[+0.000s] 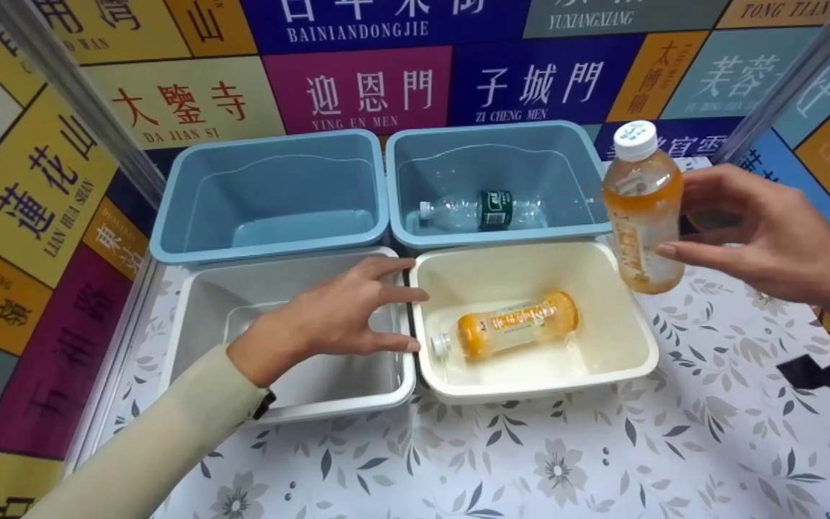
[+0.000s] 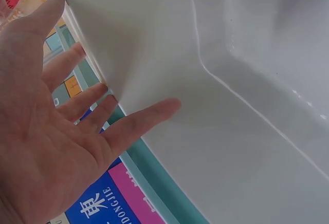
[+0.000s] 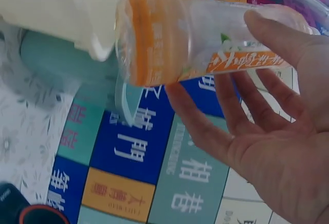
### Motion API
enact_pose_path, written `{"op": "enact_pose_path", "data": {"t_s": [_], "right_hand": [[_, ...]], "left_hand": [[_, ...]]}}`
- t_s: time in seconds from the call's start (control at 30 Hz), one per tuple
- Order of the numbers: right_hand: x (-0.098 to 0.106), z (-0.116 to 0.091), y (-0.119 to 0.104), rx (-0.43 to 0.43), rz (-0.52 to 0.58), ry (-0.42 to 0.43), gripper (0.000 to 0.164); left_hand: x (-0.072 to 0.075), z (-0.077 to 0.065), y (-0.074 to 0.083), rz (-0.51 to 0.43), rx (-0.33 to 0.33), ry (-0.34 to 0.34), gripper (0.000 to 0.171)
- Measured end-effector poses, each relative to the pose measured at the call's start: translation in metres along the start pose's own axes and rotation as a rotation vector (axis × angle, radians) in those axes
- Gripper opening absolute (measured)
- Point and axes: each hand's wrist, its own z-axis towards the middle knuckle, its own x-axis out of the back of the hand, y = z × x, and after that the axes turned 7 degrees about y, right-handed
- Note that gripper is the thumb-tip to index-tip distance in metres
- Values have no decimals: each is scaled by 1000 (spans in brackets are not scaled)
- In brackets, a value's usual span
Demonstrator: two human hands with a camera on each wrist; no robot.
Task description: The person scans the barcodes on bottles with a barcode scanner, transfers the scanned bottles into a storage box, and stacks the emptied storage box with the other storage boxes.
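My right hand (image 1: 768, 231) holds a plastic drink bottle (image 1: 642, 223) with a white cap and orange label, upright above the right edge of the cream bin (image 1: 530, 386). In the right wrist view the thumb presses one side of this bottle (image 3: 169, 39), with fingers on the other side. A similar orange-labelled bottle (image 1: 519, 324) lies on its side inside the cream bin, its cap to the left. My left hand (image 1: 339, 310) reaches across the white bin (image 1: 357, 411), fingers spread, fingertips right at the rims between the two bins. Nothing is in its palm (image 2: 56, 147).
Behind stand two blue bins: a left one (image 1: 264, 173) and a right one (image 1: 530, 144) with a clear, green-labelled bottle (image 1: 494, 209) lying in it. The bins stand close together on a floral tablecloth (image 1: 487, 461). Colourful printed walls (image 1: 368, 90) enclose the back and sides.
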Motion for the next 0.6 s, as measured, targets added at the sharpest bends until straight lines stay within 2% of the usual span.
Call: {"op": "enact_pose_path", "data": {"t_s": [0.23,0.4,0.6], "right_hand": [[10,6,23,-109,-18,78,71],[11,10,36,-188,-107,107,71],[7,13,53,-218,-218,158,70]], "left_hand": [[-1,0,0,10,6,-5,69],[-1,0,0,4,4,-6,69],[0,-1,0,6,-13,9,69]]}}
